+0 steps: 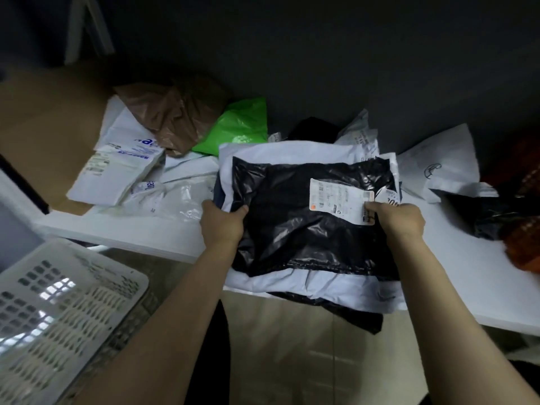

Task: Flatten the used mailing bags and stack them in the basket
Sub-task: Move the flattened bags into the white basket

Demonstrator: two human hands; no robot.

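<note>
Basket: one, white slotted plastic [58, 302], at lower left, in front of the near edge of the table and apart from it. Its perforated floor is in view.

Table: one, white [467, 273]. One brown cardboard sheet [43, 127] lies at its left end.

Loose bags, left group: at least two white mailing bags with blue print [117, 171], overlapping on the cardboard; one crumpled brown bag [172, 118] behind them; one green bag [236, 127] just beside the brown one; one clear bag [175, 200] lying flat near the table edge.

Held stack, centre: one black bag [292, 217] on top with one white shipping label [339, 200], one white bag [292, 150] beneath it, and one further dark bag [350, 311] showing under the near side. The stack overhangs the table's near edge.

Left hand [222, 223]: grips the stack's left edge, thumb on top of the black bag, fingers curled underneath.

Right hand [400, 220]: grips the right edge, thumb pressing the label, fingers curled underneath.

Loose bags, right group: one white bag with a small dark logo [447, 162] and one crumpled black bag [479, 217], touching each other. An orange object [526, 244] at the far right cannot be identified.

Room: bare tabletop lies between the right forearm and the crumpled black bag.
</note>
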